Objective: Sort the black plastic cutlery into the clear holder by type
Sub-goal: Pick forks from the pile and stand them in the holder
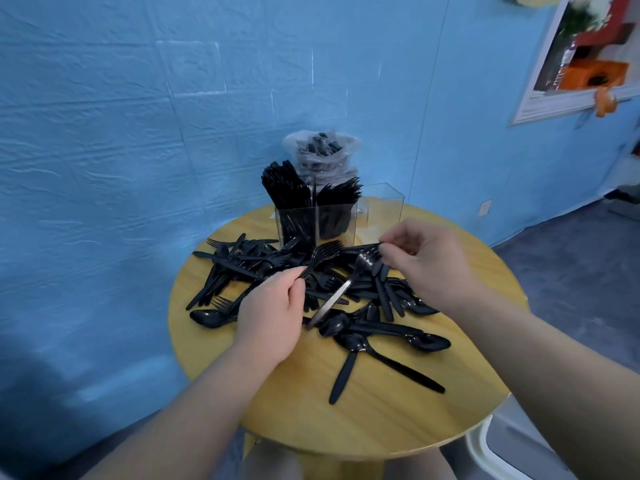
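1. Progress: the clear holder [337, 216] is standing at the far side of the round wooden table [381, 417]. Its two left compartments are already holding dense upright bundles of black cutlery; the left looks like handles or knives, the middle is showing fork tines at the top. The right compartment [382, 209] is appearing empty.

2. Remaining: a large loose pile of forks, knives and spoons [311, 292] is lying across the table between the holder and the person. Judged from this, the sort is roughly partway through, with the spoons apparently still unplaced.

3. Left hand [268, 317]: its fingers are curling around the handle ends of a small bunch of forks [322, 252], gripping them above the pile. The bunch is running up and to the right, away from the person, with the tines at the far end, near the holder's base.

4. Right hand [426, 258]: thumb and forefinger are pinching the handle end of a thin black piece [360, 247] that is lying nearly level and pointing left; its type cannot be told. The other fingers are loosely curled.

5. A single fork [346, 285] is standing out between the hands, tines up near the right fingers, handle slanting down-left toward the person. Whether either hand is supporting it cannot be told.

6. A bagged bundle of cutlery [322, 150] is standing behind the holder, against the blue wall.
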